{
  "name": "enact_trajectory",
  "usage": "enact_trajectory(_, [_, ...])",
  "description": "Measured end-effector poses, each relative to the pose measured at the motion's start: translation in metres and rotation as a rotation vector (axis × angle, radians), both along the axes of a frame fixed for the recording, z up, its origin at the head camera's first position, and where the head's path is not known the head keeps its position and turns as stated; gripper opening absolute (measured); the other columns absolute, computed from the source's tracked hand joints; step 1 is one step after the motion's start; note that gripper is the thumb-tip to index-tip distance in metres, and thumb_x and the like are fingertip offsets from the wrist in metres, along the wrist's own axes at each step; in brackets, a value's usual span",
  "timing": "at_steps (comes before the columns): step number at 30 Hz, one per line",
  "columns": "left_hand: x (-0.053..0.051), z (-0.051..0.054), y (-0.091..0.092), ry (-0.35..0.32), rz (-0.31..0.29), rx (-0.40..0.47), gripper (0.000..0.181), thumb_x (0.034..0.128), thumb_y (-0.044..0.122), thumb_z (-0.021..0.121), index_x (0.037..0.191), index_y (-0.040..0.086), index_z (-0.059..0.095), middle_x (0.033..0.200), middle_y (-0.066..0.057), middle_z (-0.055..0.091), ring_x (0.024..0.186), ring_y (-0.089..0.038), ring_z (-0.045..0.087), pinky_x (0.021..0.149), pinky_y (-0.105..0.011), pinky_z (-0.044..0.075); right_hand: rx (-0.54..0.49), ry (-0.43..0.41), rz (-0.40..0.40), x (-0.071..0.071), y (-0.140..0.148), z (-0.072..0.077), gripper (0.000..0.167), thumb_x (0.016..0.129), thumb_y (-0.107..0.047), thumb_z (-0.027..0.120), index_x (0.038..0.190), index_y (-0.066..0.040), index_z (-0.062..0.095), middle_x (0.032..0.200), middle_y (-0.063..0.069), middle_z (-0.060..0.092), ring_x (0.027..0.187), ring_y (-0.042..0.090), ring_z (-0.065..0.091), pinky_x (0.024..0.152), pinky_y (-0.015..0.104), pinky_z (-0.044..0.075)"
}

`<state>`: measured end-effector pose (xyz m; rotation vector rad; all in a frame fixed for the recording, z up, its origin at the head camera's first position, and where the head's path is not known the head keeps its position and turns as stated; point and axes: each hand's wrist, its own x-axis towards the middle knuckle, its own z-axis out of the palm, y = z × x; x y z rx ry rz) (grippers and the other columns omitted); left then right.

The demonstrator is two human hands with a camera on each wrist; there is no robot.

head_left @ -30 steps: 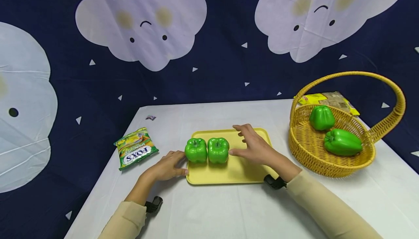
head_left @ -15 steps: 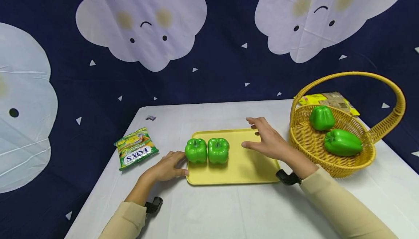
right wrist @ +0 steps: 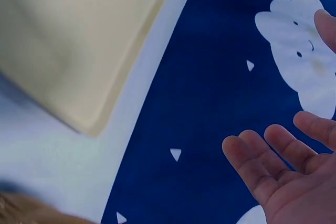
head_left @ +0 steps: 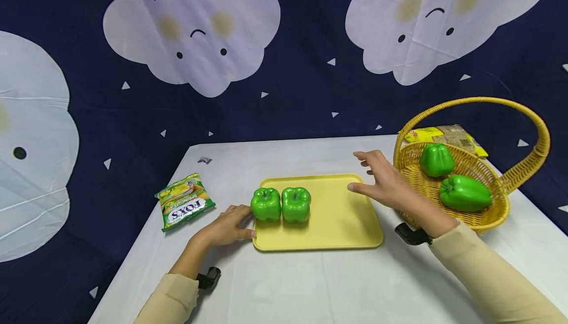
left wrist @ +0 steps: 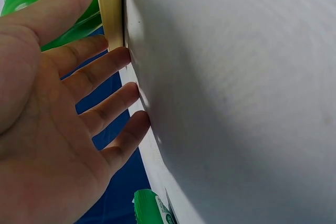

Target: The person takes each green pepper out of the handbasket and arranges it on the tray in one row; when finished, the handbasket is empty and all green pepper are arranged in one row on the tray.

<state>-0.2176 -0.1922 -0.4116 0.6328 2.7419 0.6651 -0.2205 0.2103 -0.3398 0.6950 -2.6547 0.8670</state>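
Observation:
Two green bell peppers, a left one point(head_left: 266, 204) and a right one point(head_left: 296, 204), stand side by side on the left part of a yellow tray point(head_left: 341, 215). My left hand point(head_left: 228, 226) rests at the tray's left edge with its fingers spread, as the left wrist view also shows; it holds nothing. Above the tray's right end hovers my right hand point(head_left: 386, 183), thumb apart from the fingers and nothing between them. To its right is a wicker basket point(head_left: 426, 218) with two more green bell peppers inside, one upright point(head_left: 437, 160) and one on its side point(head_left: 464, 193).
A green and yellow candy bag point(head_left: 185, 202) lies left of the tray. Behind it is a small wrapped candy point(head_left: 204, 160). Another yellow packet point(head_left: 445, 136) lies behind the basket, whose tall handle point(head_left: 477, 99) arches up. A dark blue cloud-print cloth hangs at the back.
My right hand has moved from beside the right pepper on the tray to the right and slightly away, toward the basket. The left hand and the peppers have stayed in place.

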Motion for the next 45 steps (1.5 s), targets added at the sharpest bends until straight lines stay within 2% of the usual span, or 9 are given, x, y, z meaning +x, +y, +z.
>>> enact_trajectory(6, [0.0, 0.0, 0.001, 0.0, -0.004, -0.001, 0.074, 0.0828, 0.04, 0.069, 0.143, 0.01, 0.039, 0.145, -0.012, 0.044, 0.136, -0.036, 0.035, 0.112, -0.058, 0.026, 0.01, 0.01, -0.028, 0.001, 0.018, 0.008, 0.069, 0.082, -0.022, 0.073, 0.138, 0.0, 0.039, 0.122, 0.021, 0.045, 0.111, 0.039, 0.05, 0.09, 0.053, 0.049])
enact_trajectory(12, [0.0, -0.001, 0.001, -0.001, 0.004, -0.002, 0.074, 0.0824, 0.04, 0.069, 0.143, 0.01, 0.04, 0.145, -0.012, 0.044, 0.136, -0.036, 0.034, 0.112, -0.059, 0.026, 0.076, -0.021, -0.102, 0.005, 0.035, 0.018, 0.069, 0.085, -0.033, 0.069, 0.139, -0.003, 0.038, 0.128, 0.018, 0.045, 0.11, 0.036, 0.051, 0.086, 0.051, 0.048])
enact_trajectory(16, [0.0, -0.001, 0.001, -0.005, 0.007, 0.003, 0.074, 0.0824, 0.04, 0.069, 0.143, 0.011, 0.04, 0.145, -0.011, 0.044, 0.136, -0.035, 0.034, 0.112, -0.058, 0.026, 0.091, -0.032, -0.141, 0.008, 0.044, 0.021, 0.07, 0.085, -0.035, 0.069, 0.139, -0.003, 0.038, 0.123, 0.018, 0.047, 0.106, 0.034, 0.05, 0.083, 0.049, 0.047])
enact_trajectory(19, [0.0, -0.001, 0.001, -0.005, 0.005, 0.003, 0.074, 0.0823, 0.04, 0.069, 0.143, 0.01, 0.04, 0.145, -0.011, 0.044, 0.136, -0.035, 0.034, 0.112, -0.058, 0.026, 0.087, -0.041, -0.167, 0.009, 0.051, 0.021, 0.071, 0.085, -0.035, 0.07, 0.139, -0.002, 0.039, 0.12, 0.019, 0.047, 0.106, 0.034, 0.048, 0.083, 0.051, 0.045])
enact_trajectory(26, [0.0, -0.001, 0.001, -0.001, 0.001, -0.001, 0.074, 0.0824, 0.04, 0.069, 0.143, 0.01, 0.039, 0.146, -0.012, 0.044, 0.136, -0.035, 0.034, 0.112, -0.058, 0.026, 0.07, -0.081, -0.208, 0.01, 0.066, 0.021, 0.069, 0.085, -0.034, 0.069, 0.138, -0.002, 0.039, 0.128, 0.023, 0.044, 0.113, 0.038, 0.046, 0.088, 0.057, 0.044])
enact_trajectory(30, [0.0, 0.0, 0.001, -0.001, 0.0, -0.004, 0.074, 0.0824, 0.04, 0.069, 0.143, 0.01, 0.039, 0.146, -0.012, 0.044, 0.136, -0.035, 0.034, 0.112, -0.058, 0.027, 0.075, -0.065, -0.214, 0.01, 0.075, 0.02, 0.069, 0.084, -0.032, 0.07, 0.137, 0.0, 0.04, 0.129, 0.024, 0.043, 0.114, 0.04, 0.044, 0.089, 0.058, 0.041])
enact_trajectory(33, [0.0, 0.001, 0.001, 0.002, -0.002, -0.004, 0.074, 0.0823, 0.039, 0.069, 0.143, 0.01, 0.039, 0.145, -0.012, 0.044, 0.136, -0.035, 0.035, 0.112, -0.058, 0.027, 0.079, -0.052, -0.219, 0.011, 0.082, 0.019, 0.068, 0.084, -0.031, 0.071, 0.137, 0.001, 0.04, 0.13, 0.024, 0.042, 0.113, 0.04, 0.044, 0.088, 0.057, 0.041])
enact_trajectory(38, [0.001, 0.001, 0.001, -0.001, 0.0, -0.001, 0.073, 0.0826, 0.038, 0.07, 0.143, 0.01, 0.039, 0.145, -0.012, 0.044, 0.136, -0.035, 0.035, 0.112, -0.058, 0.026, 0.09, -0.079, -0.242, 0.011, 0.094, 0.018, 0.071, 0.085, -0.035, 0.069, 0.138, 0.001, 0.039, 0.13, 0.025, 0.041, 0.107, 0.039, 0.046, 0.083, 0.055, 0.043])
enact_trajectory(45, [0.0, 0.001, 0.002, -0.003, -0.003, 0.004, 0.072, 0.083, 0.038, 0.069, 0.142, 0.009, 0.041, 0.145, -0.012, 0.045, 0.135, -0.035, 0.035, 0.111, -0.058, 0.027, 0.134, -0.1, -0.28, 0.009, 0.112, 0.017, 0.074, 0.086, -0.039, 0.067, 0.138, 0.005, 0.037, 0.121, 0.029, 0.042, 0.101, 0.045, 0.049, 0.077, 0.058, 0.047])
